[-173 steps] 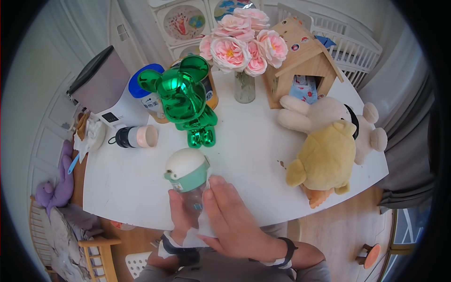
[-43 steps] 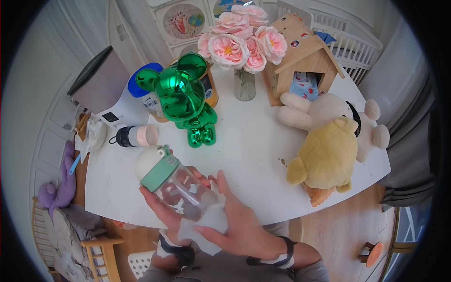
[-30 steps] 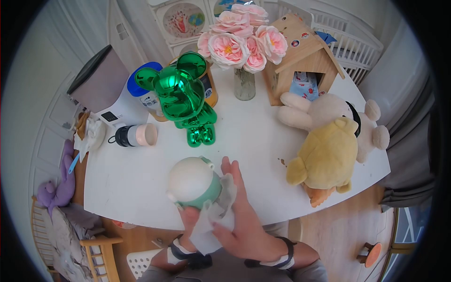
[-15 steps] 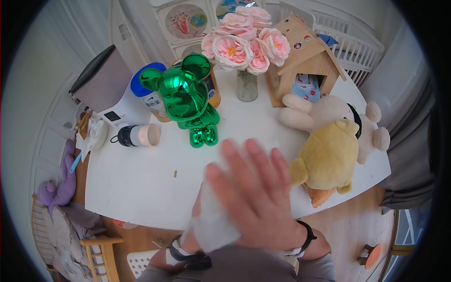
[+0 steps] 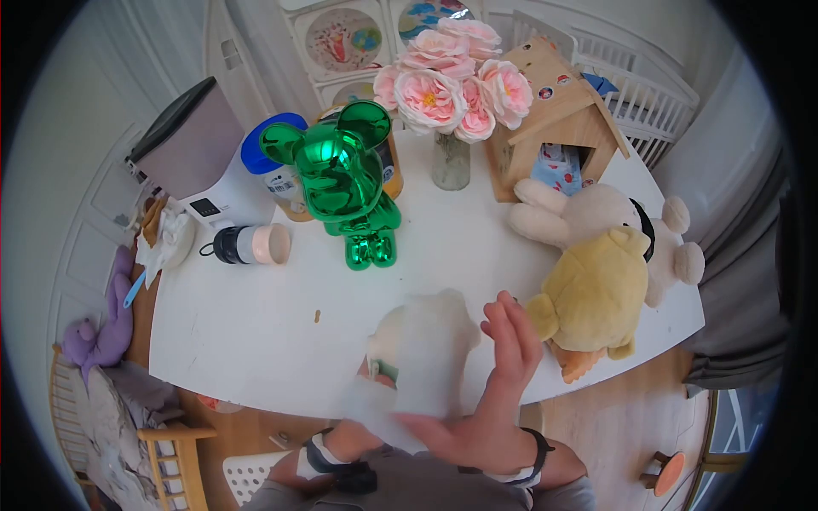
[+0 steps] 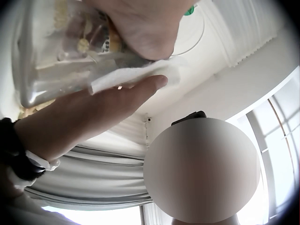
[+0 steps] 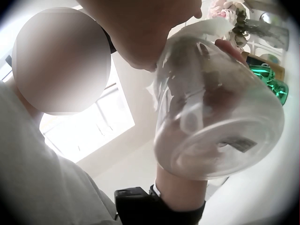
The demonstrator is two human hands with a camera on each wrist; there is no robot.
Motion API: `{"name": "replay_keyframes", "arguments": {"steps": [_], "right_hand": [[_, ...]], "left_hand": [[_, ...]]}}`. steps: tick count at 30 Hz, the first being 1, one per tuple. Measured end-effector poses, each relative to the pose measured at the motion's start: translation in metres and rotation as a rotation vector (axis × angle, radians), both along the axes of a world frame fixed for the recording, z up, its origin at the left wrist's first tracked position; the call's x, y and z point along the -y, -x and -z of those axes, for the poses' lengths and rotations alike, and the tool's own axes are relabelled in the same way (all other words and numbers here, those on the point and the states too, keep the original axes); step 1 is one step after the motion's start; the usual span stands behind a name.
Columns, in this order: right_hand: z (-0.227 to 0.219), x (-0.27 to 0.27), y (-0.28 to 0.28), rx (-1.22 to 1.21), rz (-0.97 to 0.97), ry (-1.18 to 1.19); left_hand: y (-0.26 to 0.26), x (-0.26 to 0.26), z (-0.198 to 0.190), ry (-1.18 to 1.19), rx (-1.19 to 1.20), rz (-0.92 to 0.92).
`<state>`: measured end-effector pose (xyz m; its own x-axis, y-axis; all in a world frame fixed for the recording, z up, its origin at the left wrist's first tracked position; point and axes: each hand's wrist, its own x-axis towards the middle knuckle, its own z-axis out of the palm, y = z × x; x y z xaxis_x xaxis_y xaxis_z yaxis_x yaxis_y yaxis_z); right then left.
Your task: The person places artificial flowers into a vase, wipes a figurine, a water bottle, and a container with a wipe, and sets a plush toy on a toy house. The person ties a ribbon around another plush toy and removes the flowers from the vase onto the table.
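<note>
A clear water bottle (image 7: 220, 112) with a cream lid (image 5: 394, 335) and green collar (image 5: 385, 371) is held over the table's near edge. My left hand (image 5: 354, 439) grips it round the body; its fingers show through the clear wall in the right wrist view. A white tissue (image 5: 422, 375) lies against the bottle, blurred, covering much of it in the head view. My right hand (image 5: 498, 400) is beside it, fingers straight and spread from the thumb, which rests along the tissue. The bottle's base faces the right wrist camera.
A shiny green bear figure (image 5: 345, 183) stands beyond the hands. A cup (image 5: 251, 245) lies left of it. Right are plush toys (image 5: 596, 277); behind are a flower vase (image 5: 450, 162) and a wooden house (image 5: 554, 111). A brown mark (image 5: 318, 316) is on the white table (image 5: 247, 341).
The right hand has swung from lying flat over the bottle to standing at its right side. The lid and tissue, covered half a second ago, show again. Earlier the bottle tilted left.
</note>
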<state>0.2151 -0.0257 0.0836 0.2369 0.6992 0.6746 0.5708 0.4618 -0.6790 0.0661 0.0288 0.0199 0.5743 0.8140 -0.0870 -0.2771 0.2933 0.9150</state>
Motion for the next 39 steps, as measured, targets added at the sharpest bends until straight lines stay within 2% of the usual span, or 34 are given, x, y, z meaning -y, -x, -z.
{"name": "replay_keyframes", "arguments": {"steps": [1,2,4,5,7,8,10,11,12,14,18,20,21,23,24,26,27,29,30,32,33,34,36,38,39], "right_hand": [[0.0,0.001,-0.002,-0.192,-0.068,0.087],[0.0,0.001,-0.003,-0.19,-0.073,0.087],[-0.001,-0.001,-0.006,-0.24,-0.32,0.214],[-0.001,-0.002,-0.005,-0.239,-0.318,0.214],[-0.001,-0.004,-0.002,0.13,-0.124,0.109],[-0.002,-0.002,-0.002,0.131,-0.124,0.108],[-0.005,0.003,0.001,0.399,0.078,0.062],[-0.007,-0.001,-0.006,0.402,-0.043,0.05],[-0.009,-0.006,-0.009,0.402,-0.045,0.05],[-0.01,-0.012,-0.013,0.483,-0.127,-0.115],[-0.04,-0.009,-0.021,0.538,-0.179,-0.073],[-0.055,-0.01,-0.026,0.496,-0.339,0.091],[-0.056,-0.013,-0.029,0.495,-0.334,0.093],[-0.058,-0.018,-0.034,0.357,-0.595,0.199],[-0.058,-0.023,-0.038,0.357,-0.594,0.199],[-0.049,-0.033,-0.046,0.014,-1.028,0.349],[-0.039,-0.038,-0.046,0.014,-1.029,0.349],[-0.022,-0.049,-0.047,-0.161,-1.298,0.202],[-0.022,-0.044,-0.042,-0.16,-1.298,0.2],[-0.019,-0.027,-0.028,-0.62,-1.119,0.414],[-0.015,-0.034,-0.03,-0.257,-1.03,0.227],[-0.011,-0.033,-0.03,-0.257,-1.027,0.224],[-0.004,-0.028,-0.028,-0.251,-0.822,0.334],[-0.013,-0.024,-0.029,-0.226,-0.794,0.408],[-0.015,-0.023,-0.025,-0.223,-0.701,0.358]], "left_hand": [[-0.001,0.002,-0.006,0.046,0.053,-0.01],[-0.001,0.004,-0.01,0.093,0.105,-0.019],[0.0,0.006,-0.013,0.062,0.089,0.001],[0.0,0.007,-0.015,0.032,0.072,0.025],[0.0,0.008,-0.017,-0.031,0.038,0.075],[0.002,0.008,-0.019,-0.063,0.02,0.097],[0.006,0.009,-0.021,-0.127,-0.017,0.136],[0.009,0.009,-0.023,-0.157,-0.037,0.155],[0.011,0.01,-0.023,-0.187,-0.055,0.176],[0.016,0.011,-0.024,-0.246,-0.092,0.224],[0.028,0.012,-0.026,-0.368,-0.166,0.319],[0.036,0.011,-0.026,-0.432,-0.204,0.368],[0.036,0.011,-0.019,-0.431,-0.203,0.373],[0.035,0.012,-0.005,-0.372,-0.177,0.304],[0.035,0.012,0.0,-0.343,-0.166,0.267],[0.035,0.012,0.008,-0.286,-0.144,0.192],[0.035,0.012,0.011,-0.258,-0.134,0.153],[0.034,0.011,0.014,-0.207,-0.113,0.075],[0.033,0.011,0.016,-0.18,-0.102,0.037],[0.029,0.012,0.019,-0.122,-0.08,-0.038],[0.027,0.012,0.02,-0.094,-0.069,-0.073],[0.024,0.011,0.02,-0.068,-0.058,-0.107],[0.02,0.01,0.02,-0.015,-0.038,-0.177],[0.015,0.013,0.022,0.047,-0.017,-0.253],[-0.005,0.012,-0.029,-0.31,-0.233,-0.301]]}}
